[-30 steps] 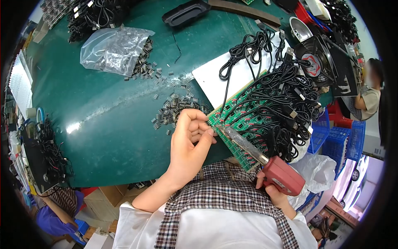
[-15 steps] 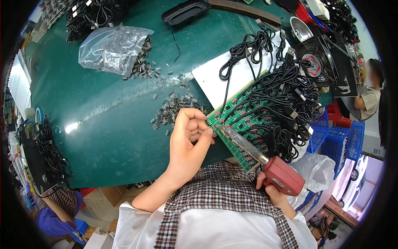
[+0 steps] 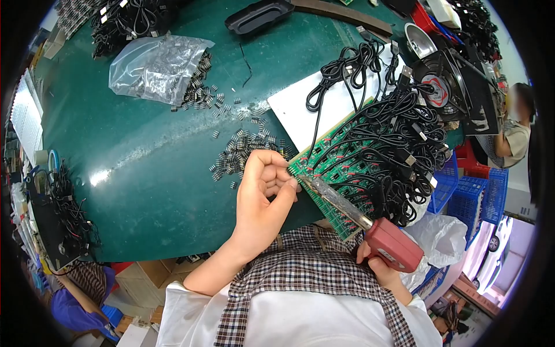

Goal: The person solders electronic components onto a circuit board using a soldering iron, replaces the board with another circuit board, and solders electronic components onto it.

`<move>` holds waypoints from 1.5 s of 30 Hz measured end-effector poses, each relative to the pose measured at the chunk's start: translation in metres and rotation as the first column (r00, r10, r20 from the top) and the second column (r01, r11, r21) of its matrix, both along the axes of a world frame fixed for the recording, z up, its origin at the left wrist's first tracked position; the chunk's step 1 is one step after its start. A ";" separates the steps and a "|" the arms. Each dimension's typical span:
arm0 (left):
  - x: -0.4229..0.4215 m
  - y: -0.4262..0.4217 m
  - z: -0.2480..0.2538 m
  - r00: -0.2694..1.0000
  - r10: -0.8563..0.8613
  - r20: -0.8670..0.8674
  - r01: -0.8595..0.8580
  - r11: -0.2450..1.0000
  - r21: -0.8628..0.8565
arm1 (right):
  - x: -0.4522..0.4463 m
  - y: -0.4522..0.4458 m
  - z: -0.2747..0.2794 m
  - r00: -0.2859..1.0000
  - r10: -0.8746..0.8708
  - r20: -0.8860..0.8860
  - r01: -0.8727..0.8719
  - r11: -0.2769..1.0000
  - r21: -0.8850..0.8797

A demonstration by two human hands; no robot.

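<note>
Soldering gun (image 3: 395,245) over circuit board (image 3: 330,211), table's (image 3: 173,202) near edge.
I see left hand (image 3: 259,199) half-curled at the board's left corner, can't tell its hold; right hand (image 3: 378,269) wrapped round the gun.

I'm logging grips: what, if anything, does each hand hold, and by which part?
The right hand holds a metal-barrelled soldering iron by its red plastic handle. The left hand is at the flat green circuit board; whether it grips anything is unclear.

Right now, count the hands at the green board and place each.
2. Left hand: at the left corner of the board. Right hand: gripping the red iron, partly hidden by it. No others show there.
</note>
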State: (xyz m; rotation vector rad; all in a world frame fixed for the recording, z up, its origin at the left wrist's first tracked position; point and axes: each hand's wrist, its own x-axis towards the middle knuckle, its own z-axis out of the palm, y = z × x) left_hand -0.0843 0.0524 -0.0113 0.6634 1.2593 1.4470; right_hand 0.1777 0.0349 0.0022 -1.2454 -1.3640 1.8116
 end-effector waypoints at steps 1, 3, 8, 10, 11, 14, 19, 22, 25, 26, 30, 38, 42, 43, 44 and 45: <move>0.000 0.000 -0.001 1.000 0.000 0.000 0.000 1.000 0.000 | 0.012 -0.003 -0.009 0.982 0.092 0.167 -0.120 0.978 0.171; 0.000 -0.001 -0.002 1.000 0.003 0.010 -0.003 1.000 -0.003 | 0.018 -0.005 -0.013 0.928 0.150 0.341 -0.262 0.913 0.313; 0.001 0.000 0.000 1.000 0.011 0.012 -0.011 1.000 -0.014 | 0.004 -0.003 -0.004 0.992 0.055 0.114 -0.080 0.970 0.231; 0.001 0.000 0.001 1.000 0.016 0.014 -0.015 1.000 -0.019 | 0.004 -0.002 -0.003 0.986 0.056 0.159 -0.096 0.962 0.255; 0.001 0.000 0.000 1.000 0.017 0.012 -0.016 1.000 -0.020 | 0.004 -0.002 -0.003 0.978 0.058 0.203 -0.114 0.954 0.278; 0.001 0.000 0.000 1.000 0.017 0.005 -0.017 1.000 -0.014 | 0.013 -0.004 -0.007 0.879 0.084 0.469 -0.280 0.887 0.368; 0.002 0.000 -0.002 1.000 0.026 0.012 -0.026 1.000 -0.012 | 0.006 -0.006 -0.003 0.884 -0.005 0.468 -0.173 0.925 0.337; 0.002 0.000 -0.001 1.000 0.028 0.013 -0.028 1.000 -0.013 | 0.015 -0.009 -0.011 0.883 0.051 0.467 -0.238 0.906 0.351; 0.002 -0.001 -0.002 0.999 0.032 0.015 -0.032 0.999 -0.001 | 0.008 -0.008 -0.003 0.951 0.057 0.304 -0.149 0.945 0.290; 0.002 -0.001 -0.002 1.000 0.028 0.012 -0.028 1.000 0.003 | 0.005 -0.007 0.001 0.987 0.016 0.162 -0.049 0.978 0.202; 0.001 -0.002 -0.002 1.000 0.022 0.018 -0.023 1.000 0.012 | 0.004 -0.004 0.002 0.984 0.056 0.168 -0.094 0.969 0.230; 0.001 -0.003 0.002 1.000 0.022 -0.008 -0.022 0.999 -0.024 | -0.008 -0.002 0.011 0.999 -0.048 0.027 0.047 0.998 0.032; -0.011 -0.022 0.018 0.841 0.058 -0.538 -0.127 0.988 -0.093 | -0.011 0.000 0.017 0.999 -0.048 0.006 0.048 0.997 0.064; -0.019 -0.027 0.019 0.675 0.069 -0.734 -0.192 0.978 -0.085 | -0.010 0.000 0.015 0.999 -0.051 0.016 0.050 0.997 0.060; -0.027 -0.032 0.019 0.542 0.035 -0.840 -0.186 0.979 -0.079 | -0.008 0.000 0.013 0.998 -0.050 0.025 0.049 0.997 0.055; -0.033 -0.035 0.020 0.528 0.002 -0.849 -0.166 0.981 -0.100 | -0.004 0.001 0.011 0.999 -0.017 0.050 0.015 0.999 0.041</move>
